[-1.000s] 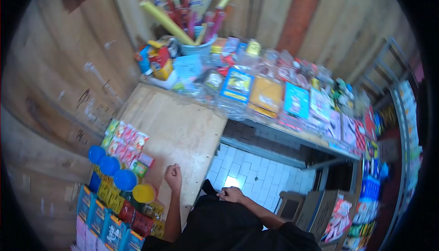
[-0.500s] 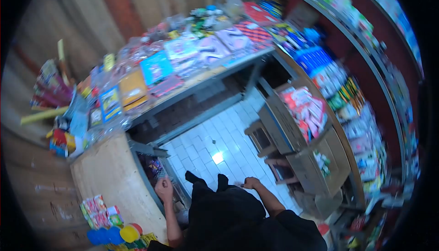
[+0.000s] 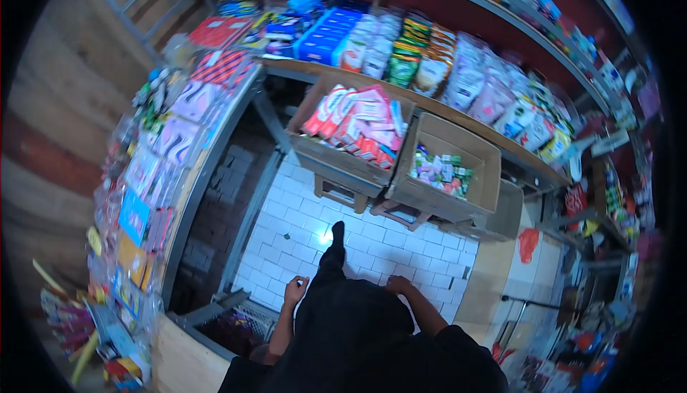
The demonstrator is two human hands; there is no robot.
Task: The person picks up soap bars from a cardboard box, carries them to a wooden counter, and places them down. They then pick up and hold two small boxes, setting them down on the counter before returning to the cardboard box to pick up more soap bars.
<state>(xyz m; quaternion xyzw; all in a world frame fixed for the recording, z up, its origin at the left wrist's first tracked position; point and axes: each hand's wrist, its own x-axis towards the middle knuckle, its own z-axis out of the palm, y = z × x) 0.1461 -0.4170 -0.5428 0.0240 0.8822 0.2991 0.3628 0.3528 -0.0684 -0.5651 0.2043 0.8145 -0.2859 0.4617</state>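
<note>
apparently for balance, the left hand [image 3: 295,290] hangs half open; the right hand [image 3: 396,285] is too dark to read. ahead of it, a box [image 3: 433,203] sits on a stool [image 3: 401,214], likely for easier reach.

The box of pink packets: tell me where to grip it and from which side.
Come from the near side. Take the box low, under both near corners: it seems to overhang its stool. The second box crowds its right, the shelf its far side, and its thin cardboard rim might flex.
</note>
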